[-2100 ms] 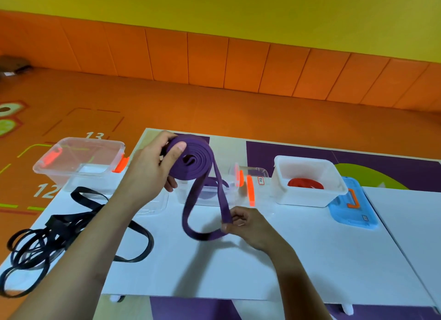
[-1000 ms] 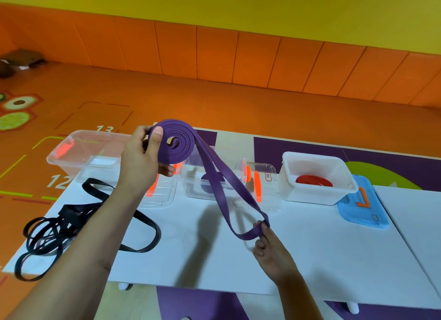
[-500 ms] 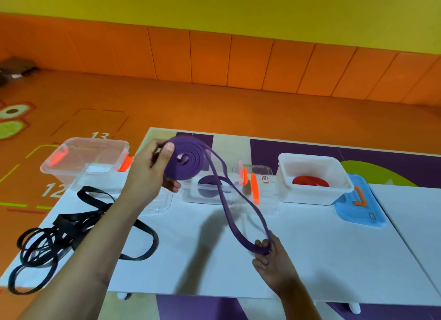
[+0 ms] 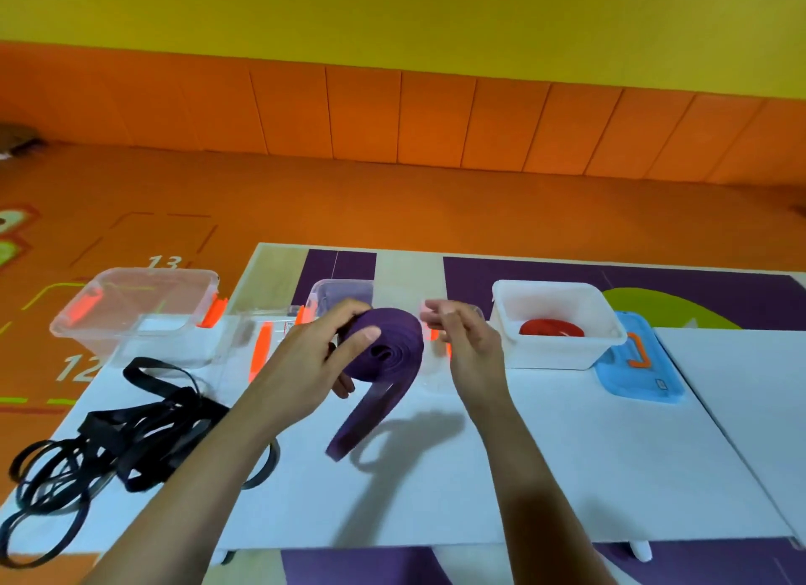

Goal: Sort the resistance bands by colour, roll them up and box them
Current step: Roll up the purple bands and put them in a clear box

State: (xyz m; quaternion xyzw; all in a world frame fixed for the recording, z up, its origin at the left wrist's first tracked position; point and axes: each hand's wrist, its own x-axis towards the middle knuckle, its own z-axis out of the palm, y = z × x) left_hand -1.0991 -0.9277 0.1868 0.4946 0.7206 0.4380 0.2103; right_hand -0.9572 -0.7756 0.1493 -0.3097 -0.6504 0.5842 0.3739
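Left hand [image 4: 318, 360]: centre of frame; thumb and fingers curled round the purple band [image 4: 386, 349], holding its coil above the table [image 4: 567, 475].
Right hand [image 4: 469, 344]: just right of the coil; fingers loosely curled, holding nothing; contact with the coil cannot be told.
Purple band, tail: hangs loose toward lower centre, its end close over the white top.
Table edges: near edge along the bottom of the frame; left edge slanting at lower left; a seam at right.
Open room: bare white top at lower right of the hands.
Black bands [image 4: 109, 445]: tangled heap, lower left; loops overhang the left edge.
Left clear box [image 4: 135, 318]: far-left table corner; orange clips.
Middle clear box [image 4: 340, 294]: behind the hands; contents hidden.
White box [image 4: 506, 323]: right of centre; holds one rolled red band [image 4: 551, 328].
Blue lid [image 4: 641, 379]: flat, just beside the white box's right side.
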